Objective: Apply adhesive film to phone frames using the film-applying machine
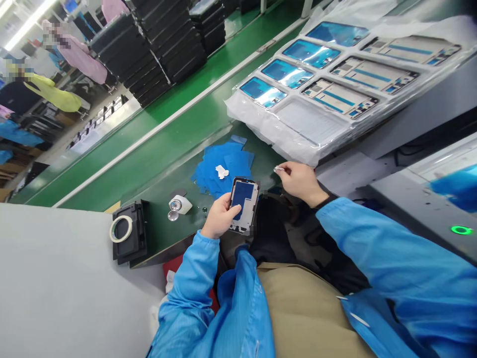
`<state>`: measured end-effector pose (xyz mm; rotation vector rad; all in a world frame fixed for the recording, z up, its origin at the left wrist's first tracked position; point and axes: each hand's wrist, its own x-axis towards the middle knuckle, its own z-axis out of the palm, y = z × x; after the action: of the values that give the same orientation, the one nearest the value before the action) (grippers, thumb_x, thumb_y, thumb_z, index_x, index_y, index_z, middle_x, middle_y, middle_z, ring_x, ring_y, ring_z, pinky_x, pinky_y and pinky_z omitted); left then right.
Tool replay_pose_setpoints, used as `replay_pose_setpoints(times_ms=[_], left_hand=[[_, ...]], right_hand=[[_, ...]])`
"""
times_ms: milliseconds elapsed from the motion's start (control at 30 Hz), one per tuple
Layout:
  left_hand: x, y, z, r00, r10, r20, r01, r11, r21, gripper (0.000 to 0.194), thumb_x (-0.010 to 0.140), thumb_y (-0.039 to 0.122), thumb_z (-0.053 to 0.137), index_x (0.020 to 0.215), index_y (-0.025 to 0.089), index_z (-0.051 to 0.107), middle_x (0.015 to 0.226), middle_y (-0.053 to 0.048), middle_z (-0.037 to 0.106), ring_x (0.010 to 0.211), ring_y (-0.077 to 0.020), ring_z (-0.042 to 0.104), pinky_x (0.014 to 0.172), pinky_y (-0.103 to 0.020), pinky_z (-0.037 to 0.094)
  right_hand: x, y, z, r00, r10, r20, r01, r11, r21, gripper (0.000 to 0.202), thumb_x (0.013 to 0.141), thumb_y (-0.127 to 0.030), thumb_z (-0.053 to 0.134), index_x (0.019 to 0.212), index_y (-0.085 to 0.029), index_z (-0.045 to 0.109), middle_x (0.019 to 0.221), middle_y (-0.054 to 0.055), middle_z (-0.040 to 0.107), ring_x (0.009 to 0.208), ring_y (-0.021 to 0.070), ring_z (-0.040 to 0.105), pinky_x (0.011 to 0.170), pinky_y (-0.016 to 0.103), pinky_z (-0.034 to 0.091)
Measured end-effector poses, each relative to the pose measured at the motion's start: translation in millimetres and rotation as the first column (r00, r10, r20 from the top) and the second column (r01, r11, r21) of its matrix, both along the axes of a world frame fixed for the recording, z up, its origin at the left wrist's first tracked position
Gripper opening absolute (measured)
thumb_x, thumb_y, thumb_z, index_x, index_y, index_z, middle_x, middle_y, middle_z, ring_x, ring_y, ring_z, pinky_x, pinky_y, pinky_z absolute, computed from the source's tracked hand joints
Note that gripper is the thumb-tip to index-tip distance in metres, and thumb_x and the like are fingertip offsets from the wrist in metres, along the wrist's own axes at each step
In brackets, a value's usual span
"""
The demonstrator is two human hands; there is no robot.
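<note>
My left hand (220,217) grips a phone frame (249,211) by its left edge, thumb over the face. The frame is pale grey with a dark blue sheet on it and a black rim. To the right and a little higher, my right hand (298,181) pinches a small white wad (278,169), possibly cloth or tissue, apart from the frame. A heap of blue film sheets (208,166) lies on the bench just beyond the frame. On top of the heap rests a crumpled white scrap (222,172).
A white tray (290,144) with several phone frames, some under shiny blue film, stands at the upper right. Left on the green bench are a small white bottle (182,204) with its lid open and a black fixture (140,233) bearing a tape roll (111,229). Stacked black trays (126,54) stand beyond.
</note>
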<state>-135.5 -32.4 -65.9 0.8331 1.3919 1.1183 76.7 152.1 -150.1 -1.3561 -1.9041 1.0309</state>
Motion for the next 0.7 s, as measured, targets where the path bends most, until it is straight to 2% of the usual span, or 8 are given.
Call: replay_pose_setpoints(times_ms=[100, 167, 233, 333, 433, 600, 700], left_hand=[[16.1, -11.3, 21.4, 0.996, -0.058, 0.075, 0.059, 0.998, -0.014, 0.051, 0.087, 0.041, 0.087, 0.129, 0.015, 0.074, 0.112, -0.01, 0.082, 0.094, -0.0227, 0.076, 0.087, -0.032, 0.06], [25.7, -17.9, 34.4, 0.99, -0.099, 0.101, 0.102, 0.995, -0.024, 0.052, 0.087, 0.044, 0.088, 0.128, 0.015, 0.074, 0.108, -0.009, 0.081, 0.089, -0.0209, 0.074, 0.08, -0.028, 0.059], [33.9, -21.7, 45.5, 0.983, -0.143, 0.117, 0.146, 0.989, -0.022, 0.051, 0.088, 0.045, 0.088, 0.128, 0.015, 0.075, 0.106, -0.009, 0.081, 0.087, -0.0202, 0.073, 0.076, -0.027, 0.059], [43.4, -22.2, 57.4, 0.969, -0.2, 0.147, 0.205, 0.979, -0.014, 0.051, 0.09, 0.046, 0.087, 0.13, 0.016, 0.076, 0.106, -0.01, 0.08, 0.088, -0.0209, 0.073, 0.076, -0.027, 0.059], [50.4, -20.3, 63.6, 0.959, -0.224, 0.176, 0.229, 0.973, -0.01, 0.052, 0.09, 0.045, 0.087, 0.132, 0.016, 0.076, 0.106, -0.01, 0.08, 0.087, -0.0211, 0.074, 0.074, -0.027, 0.06], [57.8, -19.9, 67.7, 0.942, -0.258, 0.214, 0.269, 0.963, -0.024, 0.053, 0.09, 0.044, 0.087, 0.133, 0.015, 0.076, 0.103, -0.011, 0.08, 0.084, -0.0196, 0.073, 0.073, -0.026, 0.06], [60.9, -21.0, 69.5, 0.933, -0.282, 0.223, 0.297, 0.954, -0.032, 0.051, 0.09, 0.046, 0.087, 0.131, 0.016, 0.076, 0.099, -0.01, 0.079, 0.084, -0.0199, 0.073, 0.074, -0.027, 0.061]], right_hand=[[20.9, -23.7, 25.9, 0.95, -0.059, -0.305, -0.022, 0.967, -0.256, 0.034, 0.088, -0.055, 0.076, 0.09, -0.021, 0.072, 0.074, 0.005, 0.072, 0.067, 0.0213, 0.066, 0.065, 0.035, 0.056], [37.3, -39.5, 47.1, 0.895, -0.05, -0.443, -0.088, 0.954, -0.287, 0.042, 0.085, -0.062, 0.083, 0.094, -0.022, 0.073, 0.075, 0.002, 0.07, 0.064, 0.0181, 0.065, 0.059, 0.031, 0.055], [53.6, -51.7, 67.9, 0.83, -0.063, -0.555, -0.133, 0.943, -0.306, 0.045, 0.082, -0.061, 0.09, 0.103, -0.023, 0.076, 0.079, 0.002, 0.072, 0.067, 0.0172, 0.067, 0.059, 0.03, 0.056], [74.1, -63.1, 94.0, 0.804, -0.053, -0.592, -0.176, 0.93, -0.322, 0.046, 0.084, -0.057, 0.092, 0.114, -0.025, 0.08, 0.087, 0.004, 0.077, 0.072, 0.0196, 0.071, 0.062, 0.033, 0.06], [86.2, -70.7, 112.2, 0.787, -0.054, -0.615, -0.188, 0.928, -0.322, 0.04, 0.085, -0.057, 0.092, 0.107, -0.025, 0.083, 0.086, 0.005, 0.077, 0.074, 0.0211, 0.072, 0.066, 0.036, 0.063], [90.2, -79.8, 127.8, 0.748, -0.039, -0.663, -0.224, 0.925, -0.307, 0.029, 0.089, -0.053, 0.09, 0.1, -0.028, 0.082, 0.087, 0.003, 0.076, 0.073, 0.0182, 0.07, 0.066, 0.033, 0.062], [89.6, -81.4, 134.2, 0.742, 0.006, -0.671, -0.289, 0.905, -0.312, 0.031, 0.089, -0.056, 0.089, 0.096, -0.026, 0.081, 0.086, 0.004, 0.076, 0.071, 0.0179, 0.069, 0.065, 0.033, 0.063]])
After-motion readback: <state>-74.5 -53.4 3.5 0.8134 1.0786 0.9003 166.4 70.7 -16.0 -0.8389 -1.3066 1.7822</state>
